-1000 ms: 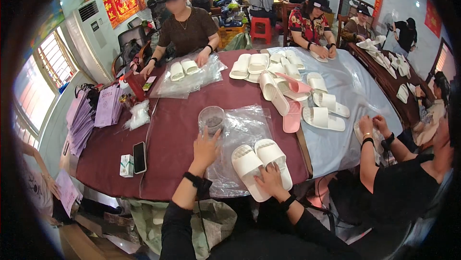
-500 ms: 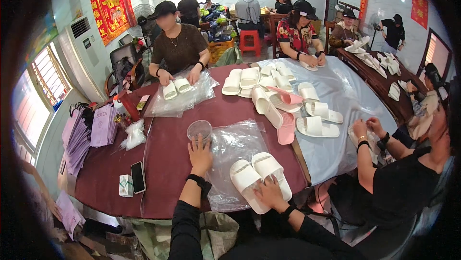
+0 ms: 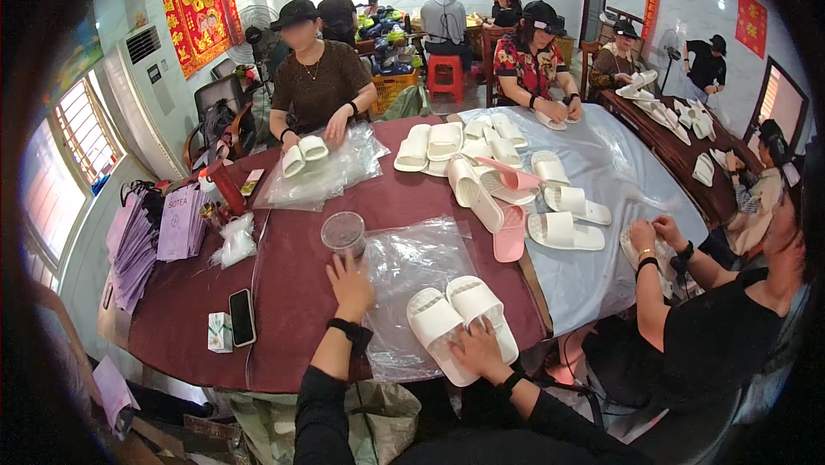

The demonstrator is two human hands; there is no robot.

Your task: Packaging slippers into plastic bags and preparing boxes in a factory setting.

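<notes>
My left hand (image 3: 350, 284) is open, fingers spread, with its fingertips at the near rim of a round clear tub (image 3: 343, 229) on the dark red tablecloth. A flat clear plastic bag (image 3: 408, 263) lies just right of this hand. My right hand (image 3: 478, 351) is closed on a pair of white slide slippers (image 3: 436, 317), thumb on the left one and fingers along the inner side of the right one. The slippers point away from me, over the bag's right part near the table's front edge. My palm hides part of their insoles.
White slippers (image 3: 563, 230) and pink slippers (image 3: 509, 233) lie ahead to the right. A phone (image 3: 241, 317), a small box (image 3: 220, 332) and lilac bags (image 3: 180, 224) are on the left. Across the table a person handles slippers (image 3: 314, 149) over plastic bags; another person's hands (image 3: 649, 237) work at right.
My left fingertips have drawn back slightly from over the tub to its near rim. My right hand stays on the slippers. Across the table, the person's hand has lifted off one slipper.
</notes>
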